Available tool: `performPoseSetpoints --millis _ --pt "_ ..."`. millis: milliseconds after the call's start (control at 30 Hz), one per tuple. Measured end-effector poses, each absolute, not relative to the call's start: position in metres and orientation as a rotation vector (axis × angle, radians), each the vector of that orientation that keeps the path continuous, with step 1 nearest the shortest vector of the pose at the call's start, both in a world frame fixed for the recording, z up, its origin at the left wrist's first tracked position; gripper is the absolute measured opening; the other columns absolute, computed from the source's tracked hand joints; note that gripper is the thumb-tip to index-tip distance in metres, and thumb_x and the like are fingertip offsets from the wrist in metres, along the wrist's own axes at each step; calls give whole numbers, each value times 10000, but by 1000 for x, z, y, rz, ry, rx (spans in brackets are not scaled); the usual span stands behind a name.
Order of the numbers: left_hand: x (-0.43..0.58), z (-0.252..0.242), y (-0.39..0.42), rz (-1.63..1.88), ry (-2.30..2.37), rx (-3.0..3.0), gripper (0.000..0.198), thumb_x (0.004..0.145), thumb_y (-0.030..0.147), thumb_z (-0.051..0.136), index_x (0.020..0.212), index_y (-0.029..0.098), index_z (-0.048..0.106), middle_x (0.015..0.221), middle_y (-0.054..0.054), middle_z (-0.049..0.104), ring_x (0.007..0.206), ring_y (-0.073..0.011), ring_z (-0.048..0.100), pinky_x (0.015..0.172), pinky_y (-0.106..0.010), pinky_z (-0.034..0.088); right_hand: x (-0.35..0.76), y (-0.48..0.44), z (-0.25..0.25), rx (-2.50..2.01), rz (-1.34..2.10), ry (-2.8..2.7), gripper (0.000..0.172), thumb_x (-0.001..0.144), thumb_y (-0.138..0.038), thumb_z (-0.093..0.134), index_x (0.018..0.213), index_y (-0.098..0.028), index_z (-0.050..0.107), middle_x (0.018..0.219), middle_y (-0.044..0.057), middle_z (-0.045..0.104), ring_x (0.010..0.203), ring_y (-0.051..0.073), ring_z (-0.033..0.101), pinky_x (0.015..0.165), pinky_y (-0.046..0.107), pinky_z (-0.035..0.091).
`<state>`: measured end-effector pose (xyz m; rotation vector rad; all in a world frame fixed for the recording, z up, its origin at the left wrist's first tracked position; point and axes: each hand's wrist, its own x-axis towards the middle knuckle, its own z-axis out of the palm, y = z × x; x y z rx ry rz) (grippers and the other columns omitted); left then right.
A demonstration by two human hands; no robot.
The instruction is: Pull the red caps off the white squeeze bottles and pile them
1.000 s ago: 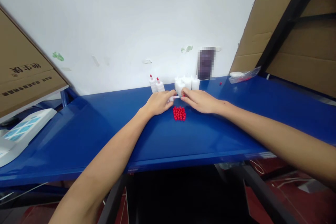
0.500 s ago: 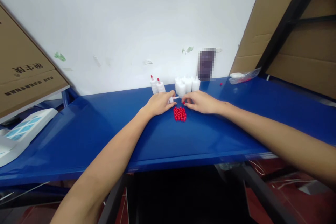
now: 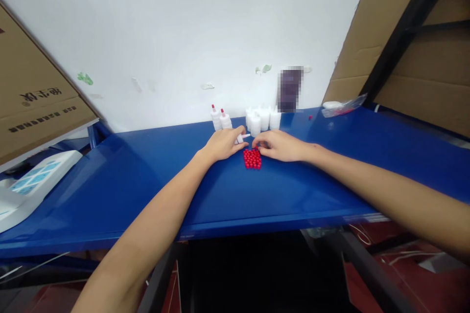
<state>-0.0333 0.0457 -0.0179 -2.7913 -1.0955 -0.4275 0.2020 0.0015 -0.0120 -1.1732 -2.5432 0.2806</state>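
Note:
My left hand (image 3: 224, 144) is closed round a white bottle (image 3: 240, 139) that lies tilted, its pointed nozzle toward the right. My right hand (image 3: 274, 145) has its thumb and fingertips at the upper right edge of a block of small red caps (image 3: 252, 159). Whether a cap is between those fingertips is too small to tell. Behind my left hand stand two white bottles with red tips (image 3: 225, 120). Several white bottles without red tips (image 3: 256, 124) stand together behind my right hand.
The blue table (image 3: 154, 176) runs to a white wall. A single red cap (image 3: 310, 117) and a clear plastic bag (image 3: 345, 106) lie at the back right. A white device with blue panels (image 3: 38, 178) is at the left, near a cardboard box (image 3: 36, 93).
My right hand has moved slightly down to the block of red caps. The red cap that showed at its fingertips can no longer be told apart. My left hand keeps its bottle.

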Motion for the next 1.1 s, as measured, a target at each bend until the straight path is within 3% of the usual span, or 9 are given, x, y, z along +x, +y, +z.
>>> performPoseSetpoints --millis 233,433,1100 --pt "-34 -19 47 -447 -1100 -2803 365 978 475 553 1216 200 562 1005 -88 727 858 -253 686 690 -316 455 202 1 -12 -1190 298 -2525 283 867 -147 554 1086 -179 730 773 15 699 670 144 582 626 267 345" --pt "-34 -18 47 -435 -1128 -2808 388 974 495 564 1226 200 571 994 -89 729 849 -257 683 692 -318 454 203 4 -14 -1204 218 -2514 238 919 -187 550 1070 -193 734 893 44 743 762 172 630 672 277 375" --pt "-34 -17 44 -421 -1076 -2840 394 967 536 569 1187 208 578 970 -80 729 800 -240 669 655 -296 416 200 1 -12 -1081 345 -2558 219 965 -201 544 1067 -175 736 912 62 753 747 173 636 679 284 399"
